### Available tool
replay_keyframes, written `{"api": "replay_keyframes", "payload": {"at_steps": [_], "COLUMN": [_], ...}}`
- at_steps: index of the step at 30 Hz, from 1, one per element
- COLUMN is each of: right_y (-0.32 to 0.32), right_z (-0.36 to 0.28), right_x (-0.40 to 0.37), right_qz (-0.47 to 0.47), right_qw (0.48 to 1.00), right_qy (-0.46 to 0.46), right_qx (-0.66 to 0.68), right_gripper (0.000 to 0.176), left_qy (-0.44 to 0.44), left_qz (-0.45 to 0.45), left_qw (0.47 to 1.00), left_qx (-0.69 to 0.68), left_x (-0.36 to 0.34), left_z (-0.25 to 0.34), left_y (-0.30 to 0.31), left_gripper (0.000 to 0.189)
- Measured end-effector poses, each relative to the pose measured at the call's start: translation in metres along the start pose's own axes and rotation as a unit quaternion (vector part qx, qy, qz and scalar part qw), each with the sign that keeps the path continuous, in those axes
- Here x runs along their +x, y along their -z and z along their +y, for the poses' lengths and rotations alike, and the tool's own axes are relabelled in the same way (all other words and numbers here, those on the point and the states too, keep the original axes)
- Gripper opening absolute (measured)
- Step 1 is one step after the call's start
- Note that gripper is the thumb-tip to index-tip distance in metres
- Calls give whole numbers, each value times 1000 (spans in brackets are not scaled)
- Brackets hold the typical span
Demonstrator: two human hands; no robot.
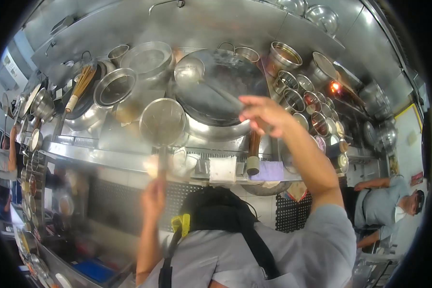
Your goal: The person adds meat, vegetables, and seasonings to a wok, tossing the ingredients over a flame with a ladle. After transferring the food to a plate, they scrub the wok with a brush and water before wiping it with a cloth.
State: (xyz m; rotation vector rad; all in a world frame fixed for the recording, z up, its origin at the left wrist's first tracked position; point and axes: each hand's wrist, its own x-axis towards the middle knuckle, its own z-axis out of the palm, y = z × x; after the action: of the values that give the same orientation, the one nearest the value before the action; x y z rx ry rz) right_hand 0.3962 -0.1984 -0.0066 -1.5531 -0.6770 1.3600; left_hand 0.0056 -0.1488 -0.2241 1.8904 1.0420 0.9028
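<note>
My right hand (266, 115) is closed around the handle of a large metal ladle (189, 71). The ladle's round bowl hangs over the left side of a dark wok (225, 98) on the stove. Steam hazes the wok's inside. My left hand (153, 197), lower and to the left, grips the handle of a round mesh strainer (162, 121). The strainer's head is above the front of the stove, left of the wok. A folded white cloth (222, 169) and a purple cloth (269, 171) lie along the counter's front edge, beside a bamboo brush (254, 158).
Several metal containers (293, 101) stand right of the wok, near a glowing flame (335, 87). To the left are a second strainer (114, 88), a large metal pot (148, 57) and another bamboo brush (81, 86) on a second wok. One person (384, 204) stands far right, another (5, 158) far left.
</note>
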Motion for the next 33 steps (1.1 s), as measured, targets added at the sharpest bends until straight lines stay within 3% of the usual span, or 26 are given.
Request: {"api": "replay_keyframes", "payload": {"at_steps": [4, 5, 6, 9, 12, 14, 16, 19, 22, 24, 26, 28, 29, 32, 33], "right_y": [23, 26, 27, 34, 8, -9, -48, -88, -115, -113, -105, -94, -90, -70, -66], "right_z": [7, 5, -1, -1, -15, -20, -38, -32, -27, -30, -35, -44, -49, -64, -71], "right_x": [-40, -40, -34, 30, 127, 214, 255, 321, 356, 381, 390, 369, 342, 289, 256], "right_qz": [15, 40, 64, 106, 147, 124, 109, 104, 72, -22, -83, -107, -134, -154, -160], "right_qw": [989, 978, 961, 854, 839, 879, 933, 948, 970, 999, 971, 906, 900, 871, 882], "right_qy": [-10, 9, 30, 194, 271, 278, 198, 208, 119, 36, -42, -108, -68, -60, -31], "right_qx": [-145, -206, -267, -470, -448, -366, -280, -217, -197, 23, 222, 396, 410, 463, 443], "right_gripper": [73, 70, 68, 65, 63, 63, 59, 54, 55, 39, 30, 28, 33, 30, 29], "left_qy": [69, 33, 58, 60, 70, 87, 119, 172, 202, 238, 242, 278, 273, 239, 218], "left_qz": [6, 29, 36, 69, 106, 132, 164, 209, 213, 195, 228, 250, 246, 201, 183], "left_qw": [998, 999, 997, 994, 990, 983, 973, 953, 939, 929, 924, 915, 921, 945, 953], "left_qx": [-8, 14, 31, 51, 64, 91, 111, 132, 178, 208, 187, 149, 131, 96, 101], "left_x": [-13, -19, -23, -26, -31, -42, -59, -99, -141, -154, -158, -154, -141, -106, -103], "left_z": [-10, -38, -37, -36, -29, -24, -15, -15, -31, -22, -26, -27, -17, 4, 6], "left_y": [10, 8, 12, 19, 21, 24, 30, 31, 31, 30, 24, 16, 17, 23, 23], "left_gripper": [27, 26, 24, 23, 23, 22, 22, 22, 22, 22, 22, 24, 26, 25, 25]}}
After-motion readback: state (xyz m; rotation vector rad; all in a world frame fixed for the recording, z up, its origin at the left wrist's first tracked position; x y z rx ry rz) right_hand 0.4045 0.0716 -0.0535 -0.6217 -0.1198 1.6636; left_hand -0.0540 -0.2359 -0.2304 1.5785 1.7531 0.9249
